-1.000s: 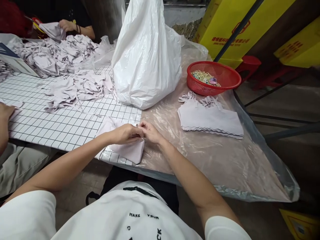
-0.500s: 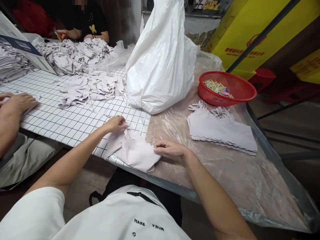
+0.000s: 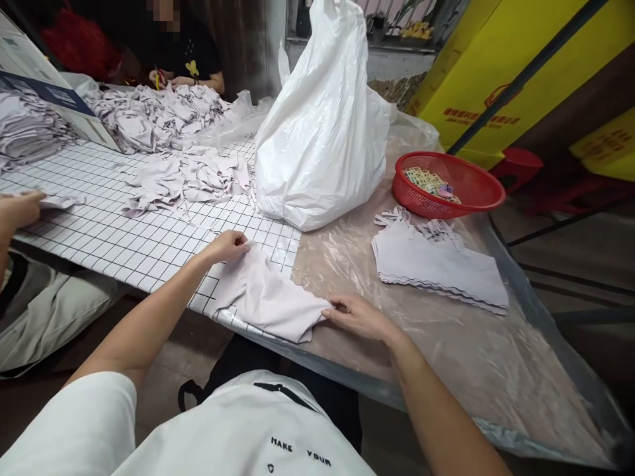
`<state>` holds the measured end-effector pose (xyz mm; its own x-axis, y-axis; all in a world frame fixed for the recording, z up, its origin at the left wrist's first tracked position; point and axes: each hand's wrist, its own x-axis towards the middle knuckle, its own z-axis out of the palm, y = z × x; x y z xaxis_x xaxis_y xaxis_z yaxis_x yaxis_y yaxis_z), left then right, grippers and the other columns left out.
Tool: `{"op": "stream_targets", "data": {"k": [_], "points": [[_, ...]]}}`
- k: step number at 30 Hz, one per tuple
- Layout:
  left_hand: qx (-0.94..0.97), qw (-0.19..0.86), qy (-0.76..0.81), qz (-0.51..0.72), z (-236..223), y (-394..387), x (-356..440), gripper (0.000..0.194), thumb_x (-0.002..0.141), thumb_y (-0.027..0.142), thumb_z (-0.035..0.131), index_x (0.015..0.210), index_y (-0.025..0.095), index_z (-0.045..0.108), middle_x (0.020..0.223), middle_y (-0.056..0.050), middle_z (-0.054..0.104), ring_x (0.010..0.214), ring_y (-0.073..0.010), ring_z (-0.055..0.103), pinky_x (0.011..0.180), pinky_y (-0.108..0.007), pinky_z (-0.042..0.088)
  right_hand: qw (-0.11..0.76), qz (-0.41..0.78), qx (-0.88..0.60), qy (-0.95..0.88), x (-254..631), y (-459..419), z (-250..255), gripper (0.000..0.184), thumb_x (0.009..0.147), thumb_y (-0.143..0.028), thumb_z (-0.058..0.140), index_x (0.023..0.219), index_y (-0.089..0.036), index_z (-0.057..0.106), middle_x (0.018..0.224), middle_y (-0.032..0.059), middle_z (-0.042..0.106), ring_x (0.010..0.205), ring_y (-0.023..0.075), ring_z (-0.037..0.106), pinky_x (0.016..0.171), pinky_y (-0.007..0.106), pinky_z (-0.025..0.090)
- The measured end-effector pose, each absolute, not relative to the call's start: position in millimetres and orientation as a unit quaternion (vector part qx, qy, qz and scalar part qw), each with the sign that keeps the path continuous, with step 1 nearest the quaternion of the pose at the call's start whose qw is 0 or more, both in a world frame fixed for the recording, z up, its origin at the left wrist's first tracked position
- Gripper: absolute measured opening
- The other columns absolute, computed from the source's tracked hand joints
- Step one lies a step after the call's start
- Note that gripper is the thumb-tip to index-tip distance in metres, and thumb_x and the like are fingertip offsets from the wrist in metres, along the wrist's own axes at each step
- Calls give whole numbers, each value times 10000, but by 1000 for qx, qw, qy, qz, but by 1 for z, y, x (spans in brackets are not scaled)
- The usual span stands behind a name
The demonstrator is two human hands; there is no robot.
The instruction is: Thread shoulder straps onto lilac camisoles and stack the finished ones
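Note:
A pale pink garment [image 3: 270, 294] lies partly spread at the table's front edge, stretched between my two hands. My left hand [image 3: 229, 247] pinches its upper left corner, fingers closed. With thumb and fingertips my right hand [image 3: 358, 316] grips the garment's right end. Wrinkles run across the cloth, and its left side rests on the grid-patterned cover [image 3: 163, 244]. To the right, a neat stack of similar garments [image 3: 441, 264] with straps at the top lies on the clear plastic sheet [image 3: 397, 350].
A large white plastic bag [image 3: 322, 132] stands behind my hands. Right of it sits a red basket [image 3: 476, 188] holding small light pieces. Loose garments [image 3: 191, 175] lie back left. A co-worker's hand [image 3: 20, 210] holds cloth at far left; another person sits across the table.
My right hand has moved right, drawing the garment's right end out wider. My left hand has stayed near its corner. The co-worker's hand at left has shifted left, lifting cloth.

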<state>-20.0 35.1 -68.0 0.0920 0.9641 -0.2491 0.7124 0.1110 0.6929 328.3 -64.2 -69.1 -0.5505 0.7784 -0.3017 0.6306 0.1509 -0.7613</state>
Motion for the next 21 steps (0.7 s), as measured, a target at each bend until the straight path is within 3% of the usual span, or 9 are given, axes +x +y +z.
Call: {"op": "stream_targets", "data": {"k": [4,8,15,21], "points": [[648,423,538,336,-14,19,-35,339,660,477,738,728,185,580,721,-13,600,686,-154,557,669,-303,467,244,387,-501,-735,351,-73,-18,346,860,-531,595,816,-193,652,781,18,642,751,189,580,726,305,462],[664,409,449,435,52,-7,-37,366,641,475,813,747,188,611,764,-25,635,744,-164,598,724,-313,508,390,265,-474,-744,368,-86,39,270,814,-501,691,787,-235,651,804,27,663,776,204,605,776,346,482],[658,443,384,472,123,-37,-32,483,512,495,930,702,167,631,688,2,644,674,-112,579,671,-274,497,476,167,-450,-737,377,-110,91,276,801,-485,696,726,-239,598,792,35,643,789,203,608,761,353,503],[642,473,369,478,133,-43,-39,515,474,499,946,721,177,630,648,15,630,611,-102,555,586,-258,462,528,174,-470,-685,388,-130,99,237,744,-385,716,728,-236,532,765,11,631,720,173,595,692,320,506]]}}
